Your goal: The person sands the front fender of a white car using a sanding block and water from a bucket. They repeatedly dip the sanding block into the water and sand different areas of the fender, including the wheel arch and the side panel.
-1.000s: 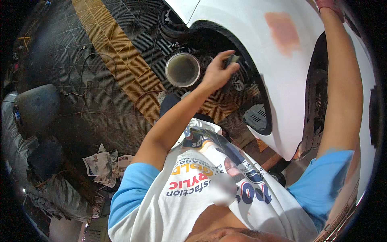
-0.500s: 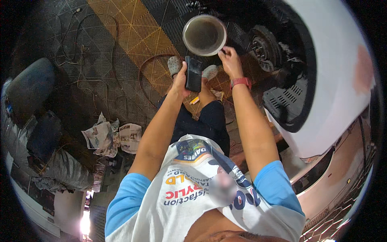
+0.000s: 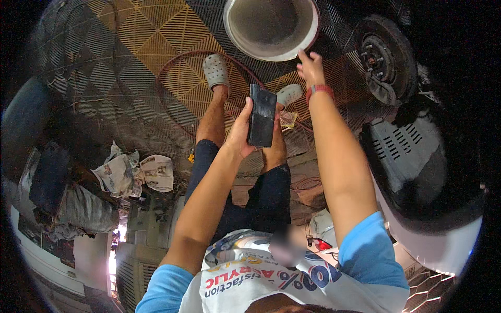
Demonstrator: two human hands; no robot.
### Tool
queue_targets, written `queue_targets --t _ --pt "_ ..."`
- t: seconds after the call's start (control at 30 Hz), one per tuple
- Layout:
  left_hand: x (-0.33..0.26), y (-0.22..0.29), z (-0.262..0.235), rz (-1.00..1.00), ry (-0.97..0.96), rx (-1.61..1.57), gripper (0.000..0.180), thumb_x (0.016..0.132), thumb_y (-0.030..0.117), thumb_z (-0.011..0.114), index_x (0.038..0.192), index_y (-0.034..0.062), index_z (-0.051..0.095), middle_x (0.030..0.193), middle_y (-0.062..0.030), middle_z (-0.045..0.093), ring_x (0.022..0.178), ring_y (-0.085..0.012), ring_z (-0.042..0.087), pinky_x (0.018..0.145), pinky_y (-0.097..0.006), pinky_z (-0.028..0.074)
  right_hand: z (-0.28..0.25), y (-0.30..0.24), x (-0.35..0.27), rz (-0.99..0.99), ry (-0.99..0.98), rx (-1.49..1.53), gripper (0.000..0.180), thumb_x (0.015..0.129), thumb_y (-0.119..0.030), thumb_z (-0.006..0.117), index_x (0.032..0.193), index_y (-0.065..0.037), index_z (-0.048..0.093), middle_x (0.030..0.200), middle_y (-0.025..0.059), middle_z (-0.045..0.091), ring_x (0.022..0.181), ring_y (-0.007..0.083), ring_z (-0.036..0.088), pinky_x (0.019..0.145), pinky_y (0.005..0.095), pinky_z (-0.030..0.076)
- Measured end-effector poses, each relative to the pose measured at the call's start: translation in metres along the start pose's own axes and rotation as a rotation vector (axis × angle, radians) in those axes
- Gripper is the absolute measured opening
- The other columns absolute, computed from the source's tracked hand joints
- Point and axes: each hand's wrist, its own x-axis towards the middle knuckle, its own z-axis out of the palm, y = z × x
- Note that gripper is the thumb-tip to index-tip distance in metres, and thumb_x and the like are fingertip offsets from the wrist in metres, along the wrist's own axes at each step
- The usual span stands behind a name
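In my left hand (image 3: 241, 128) is a flat black rectangular block (image 3: 262, 117), gripped along its left side with the thumb on its edge. I cannot make out whether it is a phone or a sanding block. Ahead of it stands a round white bucket (image 3: 276, 56), cut off by the top of the view, with a murky grey inside. My right hand (image 3: 312, 68), with a red band on the wrist, reaches forward and has its fingers closed at the bucket's near right rim. Part of those fingers is hidden.
A bare wheel hub with a brake disc (image 3: 377, 58) is at the right, beside a slotted grey panel (image 3: 399, 146). A reddish hose (image 3: 166, 68) loops over the tiled floor (image 3: 182, 39). Newspapers (image 3: 117, 175) lie at the left. My feet wear pale clogs (image 3: 215, 70).
The view has shifted, and the bucket looks larger and nearer the top. My right hand stays at its rim. My left hand keeps the black block, now slightly farther right and lower.
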Motion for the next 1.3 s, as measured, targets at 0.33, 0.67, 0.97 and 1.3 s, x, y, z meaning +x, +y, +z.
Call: queue_targets --t 0.33,0.67,0.97,1.3 --pt "0.076 0.01 -0.009 0.082 -0.014 -0.033 0.071 0.107 0.068 0.05 0.135 0.0049 0.065 0.11 -0.0129 0.076 0.092 -0.0251 0.076 0.083 -0.041 0.064 -0.001 -0.022 0.069 -0.118 -0.046 -0.168 0.066 0.1 -0.03 0.076 0.147 0.002 0.044 0.137 0.0191 0.065 0.112 0.0302 0.071 0.086 0.0437 0.06" --pt "0.1 0.025 0.026 0.118 -0.031 0.062 0.071 0.107 0.068 0.051 0.139 0.0062 0.064 0.114 -0.0184 0.077 0.085 -0.0246 0.076 0.075 -0.037 0.065 -0.015 0.114 0.101 -0.139 -0.004 -0.021 0.042 0.098 -0.016 0.077 0.126 -0.001 0.05 0.112 0.0175 0.072 0.088 0.0247 0.077 0.066 0.0353 0.061" --pt "0.131 0.018 0.024 0.004 0.051 0.195 0.072 0.105 0.068 0.054 0.136 0.0043 0.066 0.113 -0.0168 0.077 0.1 -0.029 0.077 0.09 -0.042 0.064 -0.06 0.164 0.054 0.033 -0.022 0.129 0.041 0.1 -0.01 0.072 0.13 -0.001 0.046 0.104 0.0139 0.069 0.082 0.0232 0.073 0.064 0.0379 0.061" --pt "0.174 0.003 0.039 0.337 -0.004 0.639 0.064 0.104 0.048 0.071 0.152 0.0081 0.056 0.117 -0.0107 0.07 0.096 -0.0176 0.069 0.084 -0.032 0.059 -0.025 0.025 -0.062 -0.021 -0.069 0.503 0.044 0.098 -0.021 0.083 0.134 -0.005 0.063 0.128 0.0052 0.068 0.11 0.0156 0.066 0.093 0.0317 0.055"
